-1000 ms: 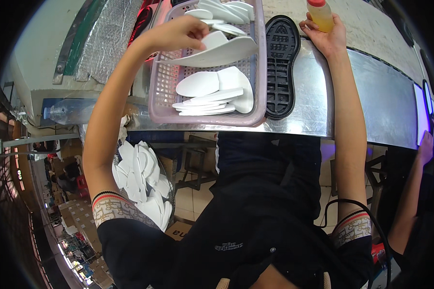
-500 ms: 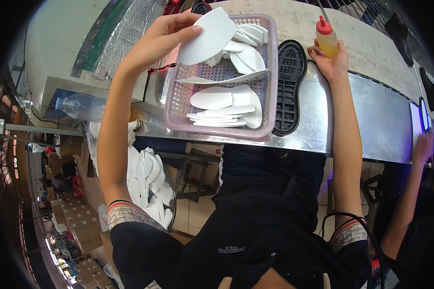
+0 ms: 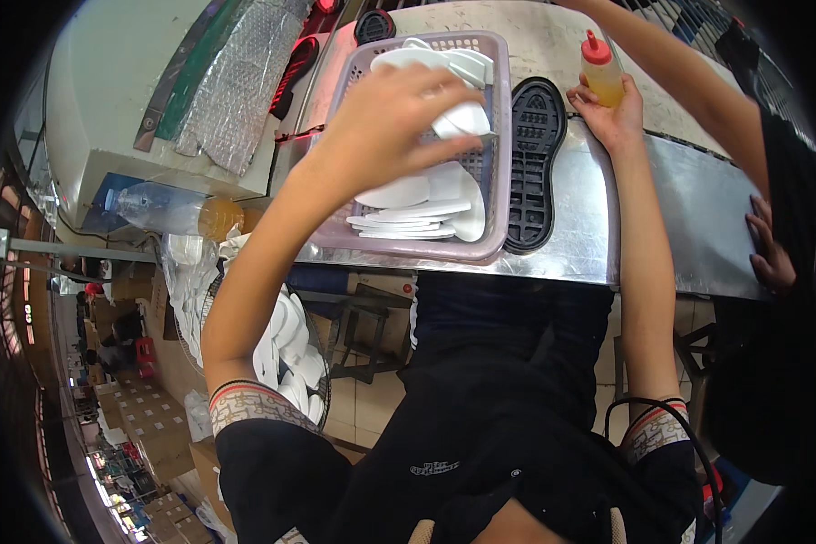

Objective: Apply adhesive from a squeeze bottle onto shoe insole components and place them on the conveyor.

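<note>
My left hand (image 3: 399, 131) hovers above a pale purple plastic basket (image 3: 500, 172), its thumb and fingers spread and somewhat blurred. Nothing shows in its grasp. White curved insole-like pieces (image 3: 403, 222) lie stacked in the near half of the basket, with others (image 3: 467, 68) toward its far end; the hand hides part of them. To the right, my right hand (image 3: 621, 122) is closed round a squeeze bottle (image 3: 605, 80) of yellow liquid with a red nozzle cap, held upright. Between basket and right hand lies a black shoe sole (image 3: 535, 163), tread side up.
A co-worker's arm (image 3: 689, 72) reaches across at the upper right; another hand (image 3: 771, 249) rests at the metal table's edge (image 3: 707, 218). Dark soles (image 3: 295, 77) lie beyond the basket's left. A clear bottle (image 3: 177, 208) lies at left, above a wire basket (image 3: 322, 412) of white pieces.
My left hand has let go of the white piece and moved right and toward me over the basket. A co-worker's arm has come in at the upper right.
</note>
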Motion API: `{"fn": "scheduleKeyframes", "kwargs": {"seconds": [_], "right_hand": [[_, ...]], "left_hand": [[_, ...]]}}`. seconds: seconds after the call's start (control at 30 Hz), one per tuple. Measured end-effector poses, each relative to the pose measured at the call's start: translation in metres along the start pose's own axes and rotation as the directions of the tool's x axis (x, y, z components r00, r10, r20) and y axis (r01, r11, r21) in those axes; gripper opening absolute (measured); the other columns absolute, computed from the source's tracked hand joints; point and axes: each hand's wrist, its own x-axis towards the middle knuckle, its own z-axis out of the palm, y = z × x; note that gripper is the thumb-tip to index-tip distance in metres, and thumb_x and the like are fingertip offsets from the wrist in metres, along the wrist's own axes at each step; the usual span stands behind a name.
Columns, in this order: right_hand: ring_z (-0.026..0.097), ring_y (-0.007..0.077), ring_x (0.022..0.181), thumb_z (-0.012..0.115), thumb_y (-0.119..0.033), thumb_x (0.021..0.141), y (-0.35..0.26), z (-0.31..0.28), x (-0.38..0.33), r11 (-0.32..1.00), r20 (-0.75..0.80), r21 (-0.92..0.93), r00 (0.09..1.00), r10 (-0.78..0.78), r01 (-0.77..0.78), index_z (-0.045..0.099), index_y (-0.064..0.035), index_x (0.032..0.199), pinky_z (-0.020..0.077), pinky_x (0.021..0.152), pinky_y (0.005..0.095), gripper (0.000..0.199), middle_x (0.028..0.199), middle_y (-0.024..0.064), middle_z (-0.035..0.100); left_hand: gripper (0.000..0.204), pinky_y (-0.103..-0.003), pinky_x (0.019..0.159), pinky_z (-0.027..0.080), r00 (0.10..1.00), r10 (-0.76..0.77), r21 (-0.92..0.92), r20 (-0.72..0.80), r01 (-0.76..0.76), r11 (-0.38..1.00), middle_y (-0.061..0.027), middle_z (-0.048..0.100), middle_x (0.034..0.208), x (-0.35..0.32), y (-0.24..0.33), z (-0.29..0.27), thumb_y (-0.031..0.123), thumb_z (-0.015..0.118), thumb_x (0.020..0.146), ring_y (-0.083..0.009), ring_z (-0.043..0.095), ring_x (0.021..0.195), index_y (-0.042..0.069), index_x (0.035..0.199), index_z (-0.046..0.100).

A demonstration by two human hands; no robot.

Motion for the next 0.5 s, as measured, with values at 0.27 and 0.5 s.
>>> {"fn": "scheduleKeyframes", "kwargs": {"seconds": [0.27,0.5], "right_hand": [[0.037,0.0165,0.060,0.040,-0.028,0.088,0.002,-0.001,0.005,1.000,0.025,-0.013,1.000,0.011,-0.010,0.039,0.0101,0.113,0.0408,0.087,0.0439,0.046,0.095,0.0187,0.046],[0.035,0.0170,0.059,0.035,-0.031,0.089,-0.001,-0.016,0.002,0.999,0.148,0.028,0.988,0.032,-0.036,0.040,0.0094,0.110,0.0407,0.086,0.0436,0.046,0.091,0.0182,0.045]], "left_hand": [[0.025,-0.038,0.071,0.049,0.929,-0.147,-0.340,0.340,0.267,0.902,-0.0202,0.065,0.087,-0.010,-0.031,0.055,0.015,0.063,0.081,-0.0326,0.063,0.076,-0.002,0.100,0.062],[0.019,-0.036,0.064,0.047,0.813,-0.234,-0.309,0.534,0.445,0.841,-0.0208,0.064,0.077,0.010,-0.058,0.042,0.009,0.064,0.080,-0.0284,0.061,0.067,-0.007,0.091,0.063]]}}
